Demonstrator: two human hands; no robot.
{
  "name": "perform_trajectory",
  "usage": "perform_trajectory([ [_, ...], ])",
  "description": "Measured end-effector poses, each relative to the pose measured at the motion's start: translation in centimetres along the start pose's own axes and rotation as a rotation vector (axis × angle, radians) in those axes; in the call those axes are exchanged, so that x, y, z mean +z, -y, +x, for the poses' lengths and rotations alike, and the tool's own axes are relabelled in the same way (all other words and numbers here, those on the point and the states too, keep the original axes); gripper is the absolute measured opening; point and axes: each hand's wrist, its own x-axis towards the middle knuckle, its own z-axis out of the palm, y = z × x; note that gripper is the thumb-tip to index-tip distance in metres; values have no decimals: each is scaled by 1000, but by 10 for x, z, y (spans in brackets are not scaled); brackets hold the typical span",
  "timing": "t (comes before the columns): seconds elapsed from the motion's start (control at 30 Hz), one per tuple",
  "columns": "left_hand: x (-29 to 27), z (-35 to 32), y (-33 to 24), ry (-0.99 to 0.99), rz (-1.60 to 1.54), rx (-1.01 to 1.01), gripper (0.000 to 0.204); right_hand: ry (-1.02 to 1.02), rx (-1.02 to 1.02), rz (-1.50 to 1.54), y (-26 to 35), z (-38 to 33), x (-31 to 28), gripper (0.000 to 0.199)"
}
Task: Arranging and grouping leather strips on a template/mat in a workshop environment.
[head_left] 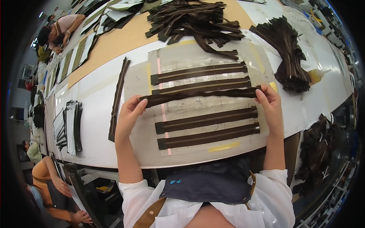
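While reaching over a grey board [146,146] on the white bench [97,152], holds a dark brown zipper strip [201,97] crosswise and nearly straight between the left hand [130,114] and the right hand [271,102]. Pinches its left end, at a dark tab [143,98], between thumb and fingers of the left hand; pinches its right end likewise with the right. Overlaps, in this view, part of the strip just beyond it. Has four laid strips [209,138] on the board, roughly parallel: two beyond the held one and two nearer, with end tabs by a pink line [169,151]. Has a single strip [119,98] lying lengthwise left of the board, a loose heap [186,21] at the far side, and a thick bundle [291,60] to the right, just beside a yellow bottle [316,76]. Includes also, off to the left, a co-worker in orange [42,176], with one hand at a pale sheet [78,198].
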Motion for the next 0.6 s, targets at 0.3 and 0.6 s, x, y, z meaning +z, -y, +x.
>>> perform_trajectory([
  [0.3, 26, -7, -5, 0, 351, -135, 19, -19, 92, -111, -6, 1, 10, 13],
  [0.6, 29, -5, -2, -44, 598, -53, 25, -87, 85, -174, -7, 0, 4, 11],
])
